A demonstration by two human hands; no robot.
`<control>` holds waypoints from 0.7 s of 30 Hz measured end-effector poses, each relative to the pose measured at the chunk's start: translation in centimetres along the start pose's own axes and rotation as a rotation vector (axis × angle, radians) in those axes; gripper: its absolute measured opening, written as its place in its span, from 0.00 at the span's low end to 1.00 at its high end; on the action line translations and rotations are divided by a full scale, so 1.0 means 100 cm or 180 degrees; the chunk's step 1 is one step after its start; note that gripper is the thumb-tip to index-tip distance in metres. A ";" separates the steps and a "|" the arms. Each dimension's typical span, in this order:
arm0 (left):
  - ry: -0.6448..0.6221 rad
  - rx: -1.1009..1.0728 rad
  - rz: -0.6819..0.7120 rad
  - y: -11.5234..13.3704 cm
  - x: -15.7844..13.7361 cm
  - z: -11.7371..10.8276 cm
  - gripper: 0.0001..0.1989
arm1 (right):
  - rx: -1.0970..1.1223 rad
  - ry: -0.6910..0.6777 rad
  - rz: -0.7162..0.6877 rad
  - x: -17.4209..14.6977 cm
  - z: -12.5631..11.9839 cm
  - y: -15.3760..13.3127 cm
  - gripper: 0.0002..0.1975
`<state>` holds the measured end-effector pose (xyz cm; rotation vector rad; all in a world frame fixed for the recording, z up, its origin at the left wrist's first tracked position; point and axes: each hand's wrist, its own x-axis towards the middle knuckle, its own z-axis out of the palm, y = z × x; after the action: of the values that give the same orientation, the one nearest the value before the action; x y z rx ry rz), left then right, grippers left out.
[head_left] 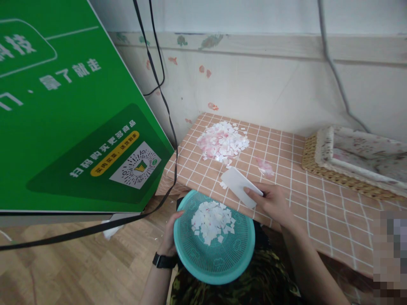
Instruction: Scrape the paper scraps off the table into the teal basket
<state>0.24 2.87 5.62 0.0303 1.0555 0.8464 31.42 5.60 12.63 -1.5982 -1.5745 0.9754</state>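
My left hand [174, 226] grips the left rim of a round teal plastic basket [219, 271], which rests over my lap at the table's front edge. Inside it lies a heap of small white paper pieces [212, 220]. In my right hand [271, 199] is a flat white card-like piece [240, 185], slanted down with its far end at the tabletop. A few white scraps lie beside that end. Farther back on the table is a larger pile of white and pinkish paper scraps [222, 140]. Right of it sits a small pinkish clear plastic piece [265, 167].
A brown checked cloth covers the table [282, 169]. A cloth-lined wicker basket [318, 156] stands at its right end, against the wall [270, 84]. At left a big green sign panel [79, 106] leans close, with a black strap [168, 114] hanging beside it.
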 end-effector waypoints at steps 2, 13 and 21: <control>-0.0056 -0.0022 -0.0007 0.000 0.000 0.000 0.11 | 0.0013 -0.0051 -0.0032 -0.001 -0.001 0.000 0.16; 0.0097 -0.0076 0.0014 0.000 -0.001 0.002 0.08 | -0.0141 -0.0087 -0.0015 -0.005 -0.006 -0.006 0.16; 0.0138 -0.0042 0.0068 0.000 -0.003 0.004 0.07 | -0.0163 -0.0408 -0.0185 -0.011 0.002 -0.013 0.17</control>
<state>0.50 2.82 6.08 0.0122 1.0920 0.8767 30.62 4.56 13.73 -1.5417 -1.7357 1.0314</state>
